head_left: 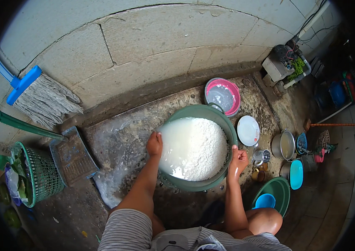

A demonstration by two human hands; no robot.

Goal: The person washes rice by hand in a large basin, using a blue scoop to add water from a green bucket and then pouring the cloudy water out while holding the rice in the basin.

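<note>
A big round green tub [189, 109] is in front of me, held at its rim from both sides. My left hand [154, 144] is closed on the left edge, and my right hand [238, 161] is closed on the right edge, looking wet. Inside lies a white, crumbly, grainy mass [211, 146], heaped toward the right. Cloudy whitish water [175, 140] pools on the left side, so the tub seems tilted that way. The fingers under the rim are hidden.
A pink-and-grey basin [222, 96] stands behind the tub, with a white plate [248, 130], metal pot [284, 145] and green basin [284, 196] to the right. At left are a mop [45, 98], dustpan [75, 157] and green basket [45, 178]. A block wall [165, 35] closes the back.
</note>
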